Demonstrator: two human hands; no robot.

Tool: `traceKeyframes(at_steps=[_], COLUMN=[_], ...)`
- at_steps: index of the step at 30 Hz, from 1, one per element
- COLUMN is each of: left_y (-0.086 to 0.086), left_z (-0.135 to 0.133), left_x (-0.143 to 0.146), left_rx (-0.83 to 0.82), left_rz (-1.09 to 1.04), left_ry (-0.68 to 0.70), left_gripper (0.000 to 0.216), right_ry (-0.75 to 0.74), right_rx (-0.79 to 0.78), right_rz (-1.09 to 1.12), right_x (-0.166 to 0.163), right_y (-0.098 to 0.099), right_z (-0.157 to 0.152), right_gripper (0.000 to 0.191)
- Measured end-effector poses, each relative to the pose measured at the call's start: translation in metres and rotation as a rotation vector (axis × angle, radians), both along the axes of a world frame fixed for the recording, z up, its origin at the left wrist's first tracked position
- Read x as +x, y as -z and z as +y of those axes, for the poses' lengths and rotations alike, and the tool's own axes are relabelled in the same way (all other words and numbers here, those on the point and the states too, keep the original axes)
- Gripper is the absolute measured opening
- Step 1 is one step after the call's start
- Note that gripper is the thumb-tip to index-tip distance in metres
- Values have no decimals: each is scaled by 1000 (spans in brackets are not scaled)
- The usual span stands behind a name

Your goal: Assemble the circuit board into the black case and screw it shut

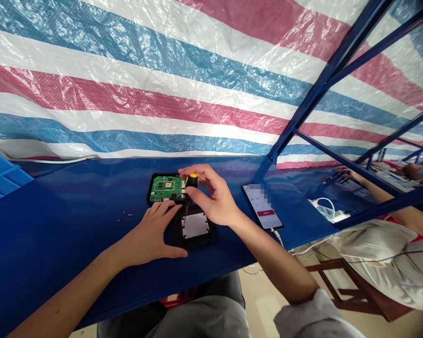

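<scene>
My right hand (pixel 211 197) is closed around a screwdriver with a yellow and black handle (pixel 191 180), held upright over a black square cover (pixel 196 227) that has a grey metal plate inside. My left hand (pixel 151 234) lies flat with fingers spread on the blue table, pressing the cover's left edge. Just behind them, a black tray holds a green circuit board (pixel 166 188).
A few small screws (pixel 125 216) lie left of the board. A phone (pixel 262 205) with a timer screen lies to the right, cable attached. Blue bins (pixel 2 176) sit far left. Another person's arms (pixel 402 211) work beyond the blue frame at right.
</scene>
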State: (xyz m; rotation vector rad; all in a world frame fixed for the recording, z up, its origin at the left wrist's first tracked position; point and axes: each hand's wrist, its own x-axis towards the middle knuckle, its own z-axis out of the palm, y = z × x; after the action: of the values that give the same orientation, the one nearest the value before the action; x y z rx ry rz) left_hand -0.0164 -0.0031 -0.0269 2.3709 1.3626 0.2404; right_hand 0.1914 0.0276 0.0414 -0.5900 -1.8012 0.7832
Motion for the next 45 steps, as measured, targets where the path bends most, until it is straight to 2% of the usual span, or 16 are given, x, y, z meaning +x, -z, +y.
traceKeyframes(at_steps=[3,5,8,11,13,16,18,21,24,26,29,31,35,39,43,45], left_y=[-1,-1,2,4,4,6,8,12,14,12,10,11,14,12,10,10], left_z=[0,0,0,0,0,0,0,1,2,1,1,1,1,1,1,1], left_x=[1,1,-1,-2,-2,-3,-4,-6,-7,-6,-5,-5,-7,-7,-5,-5], left_rx=[-13,8,21,23,34,56,59,64,77,71,59,65,60,45,37,40], left_rz=[10,-7,-19,-18,-21,-35,-39,-40,-45,-38,-35,-45,-47,-45,-52,-52], left_ry=[-1,-1,0,2,5,12,16,18,16,10,9,17,15,13,14,14], left_gripper=[114,113,111,110,109,109,109,109,109,109,108,108,108,108,108,108], right_ry=[112,107,65,64,24,-114,-145,-34,82,67,-36,-63,9,82,-68,-122], right_rx=[89,106,105,95,45,-50,-58,11,102,100,11,-28,16,81,-34,-75], right_rz=[-36,-47,-48,-28,17,95,78,-33,-106,-106,-45,-24,-27,-66,-30,14], right_x=[0,2,3,1,0,0,1,2,2,2,3,3,1,2,4,4], right_y=[-2,-4,-5,-5,-3,0,-1,-4,-8,-8,-5,-3,-3,-5,-1,1], right_z=[0,1,1,0,0,0,0,-1,0,0,-1,-2,-3,-1,0,-1], right_gripper=[18,15,20,15,19,32,32,20,16,18,31,30,20,21,39,37])
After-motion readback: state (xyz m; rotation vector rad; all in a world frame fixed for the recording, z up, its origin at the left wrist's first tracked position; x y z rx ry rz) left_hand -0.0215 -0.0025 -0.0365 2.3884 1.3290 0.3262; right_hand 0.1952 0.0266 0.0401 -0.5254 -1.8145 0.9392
